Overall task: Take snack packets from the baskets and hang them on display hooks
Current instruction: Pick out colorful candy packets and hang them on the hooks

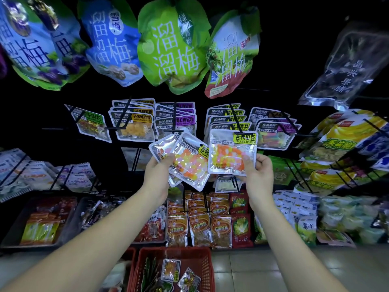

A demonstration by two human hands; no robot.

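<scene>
Packet [230, 153] of orange, yellow and pink sweets stands upright before the rack, its label edge up just under a hook [235, 118]. The right hand [258, 175] pinches its lower right corner. The left hand [156, 175] grips a fan of packets [189, 163] beside it, tops tilted up-right, above the basket [203, 259].

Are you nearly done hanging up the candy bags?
Partway. Several jelly bean packets already hang on the hook. The right grip holds one packet just below them; the left grip holds spare packets. The red basket still has loose packets inside.
</scene>
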